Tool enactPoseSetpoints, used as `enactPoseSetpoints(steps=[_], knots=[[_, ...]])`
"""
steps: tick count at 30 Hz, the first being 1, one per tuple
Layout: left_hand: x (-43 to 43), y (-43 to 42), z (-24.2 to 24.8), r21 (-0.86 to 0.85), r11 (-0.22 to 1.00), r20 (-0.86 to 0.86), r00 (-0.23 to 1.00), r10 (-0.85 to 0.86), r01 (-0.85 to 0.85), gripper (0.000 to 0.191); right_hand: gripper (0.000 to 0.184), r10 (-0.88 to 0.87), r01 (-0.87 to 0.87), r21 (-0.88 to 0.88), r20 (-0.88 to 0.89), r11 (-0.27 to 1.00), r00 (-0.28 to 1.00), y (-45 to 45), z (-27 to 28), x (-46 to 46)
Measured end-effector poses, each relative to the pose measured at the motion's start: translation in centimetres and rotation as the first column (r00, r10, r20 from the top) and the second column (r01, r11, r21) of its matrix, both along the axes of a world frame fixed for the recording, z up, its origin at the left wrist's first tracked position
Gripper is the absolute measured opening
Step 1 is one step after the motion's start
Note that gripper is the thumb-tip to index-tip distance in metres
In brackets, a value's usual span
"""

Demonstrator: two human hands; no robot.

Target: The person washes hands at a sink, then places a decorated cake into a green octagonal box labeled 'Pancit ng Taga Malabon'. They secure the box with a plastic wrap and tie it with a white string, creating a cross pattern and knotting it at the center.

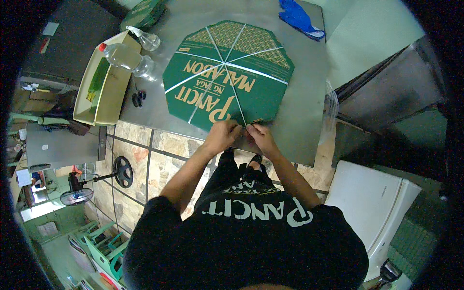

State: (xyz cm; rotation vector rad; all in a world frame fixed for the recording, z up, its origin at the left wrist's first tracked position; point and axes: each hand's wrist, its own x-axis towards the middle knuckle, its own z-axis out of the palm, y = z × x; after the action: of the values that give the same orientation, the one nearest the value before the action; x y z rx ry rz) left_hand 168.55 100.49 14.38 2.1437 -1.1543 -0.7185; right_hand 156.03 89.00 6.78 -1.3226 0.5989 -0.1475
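A green polygonal cardboard box with tan woven-pattern print and large lettering lies flat on a stainless steel table. White string crosses its lid in several directions, the strands meeting near the middle. At the box's near edge, my left hand pinches the string beside where one strand comes down. Just to its right, my right hand has thumb and fingers closed on that same strand. The two sets of fingertips almost touch; the string between and under them is mostly hidden.
Black-handled scissors lie left of the box. Beyond them are a cream bin, a red-capped plastic bottle and a spray bottle. A blue cloth or bag rests at the far right. A white appliance stands behind right.
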Motion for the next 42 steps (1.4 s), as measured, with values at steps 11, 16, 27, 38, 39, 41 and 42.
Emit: enactPoseSetpoints(steps=[11,16,27,38,39,41,42], knots=[[7.3,-15.0,-2.3,-0.042,0.876,-0.339,0.817,-0.466,0.481,0.033,0.029,-0.427,0.378,0.284,0.133,0.881,0.895,-14.6,-2.4,-3.2],[28.4,-8.7,1.8,0.346,0.936,-0.268,0.963,0.029,0.069,0.028,0.029,-0.437,0.276,-0.433,-0.332,0.858,0.836,-17.9,1.6,-4.3],[37.7,-34.7,-8.8,-0.012,0.830,0.098,0.826,-0.554,0.558,0.037,0.025,-0.744,0.817,0.182,-0.341,0.547,0.575,5.8,0.6,3.9],[33.1,-6.9,-7.4,0.075,0.978,-0.102,0.974,0.204,-0.197,0.042,0.028,-0.586,0.616,-0.005,-0.311,0.788,0.748,-14.1,-0.5,-3.7],[30.2,-1.5,-7.3,0.063,0.966,0.174,0.956,0.236,-0.250,0.041,0.031,-0.524,0.536,-0.054,-0.313,0.843,0.792,-17.5,0.0,-2.1],[26.0,5.2,-6.5,-0.024,0.929,0.559,0.766,0.318,-0.368,0.041,0.037,-0.389,0.360,-0.154,-0.251,0.920,0.887,-21.5,1.1,1.1],[25.1,7.0,-5.6,-0.134,0.921,0.662,0.658,0.358,-0.366,0.040,0.036,-0.306,0.256,-0.323,-0.114,0.911,0.945,-21.8,1.6,1.9]])
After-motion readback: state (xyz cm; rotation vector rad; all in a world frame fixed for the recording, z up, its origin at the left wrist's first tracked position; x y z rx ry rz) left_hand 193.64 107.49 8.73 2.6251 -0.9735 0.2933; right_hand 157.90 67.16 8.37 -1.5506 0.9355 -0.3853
